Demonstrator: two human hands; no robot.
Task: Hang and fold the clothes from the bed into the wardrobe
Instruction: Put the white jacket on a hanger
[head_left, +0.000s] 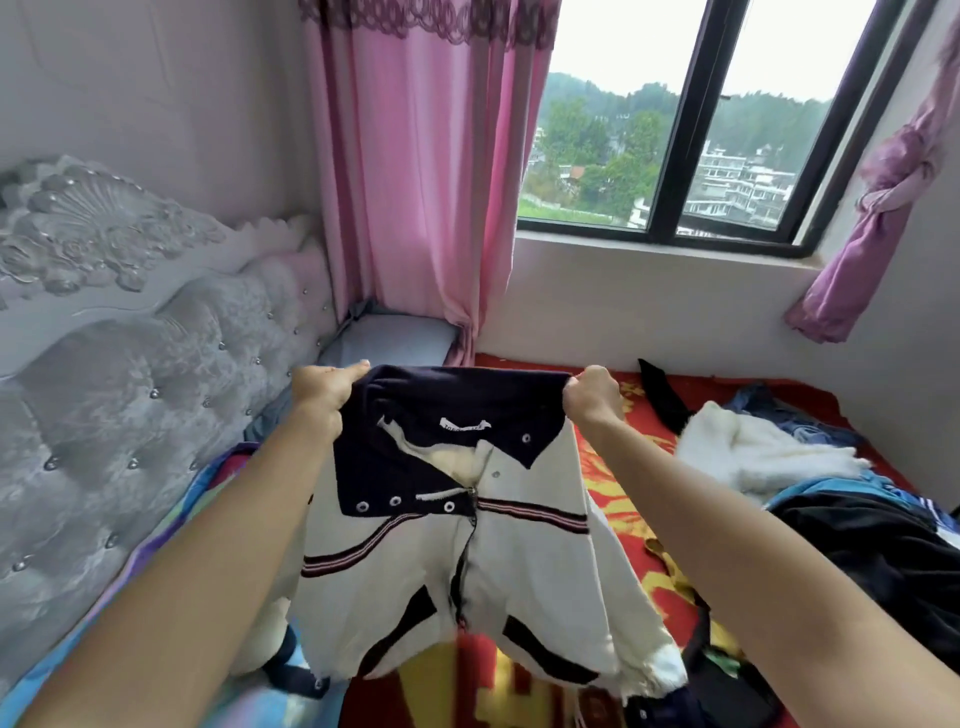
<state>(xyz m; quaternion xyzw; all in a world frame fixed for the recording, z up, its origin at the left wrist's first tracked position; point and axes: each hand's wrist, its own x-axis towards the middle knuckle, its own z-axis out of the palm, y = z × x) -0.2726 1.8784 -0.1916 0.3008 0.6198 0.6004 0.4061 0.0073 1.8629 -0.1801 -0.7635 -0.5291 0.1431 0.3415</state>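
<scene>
We hold the white-and-navy jacket (457, 525) up over the bed (623, 441); left hand (324, 387) and right hand (592, 397) each pinch its collar; clothes pile (769, 457) unsorted; early, we judge; wardrobe unseen.

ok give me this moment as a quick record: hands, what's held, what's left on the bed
held item: white and navy jacket, lifted above the bed
left hand: grips the left end of the jacket's navy top edge
right hand: grips the right end
jacket state: hanging unfolded, zip open at the top
left on bed: white fluffy garment, dark clothes pile, both on the right
wardrobe: not in view
</scene>
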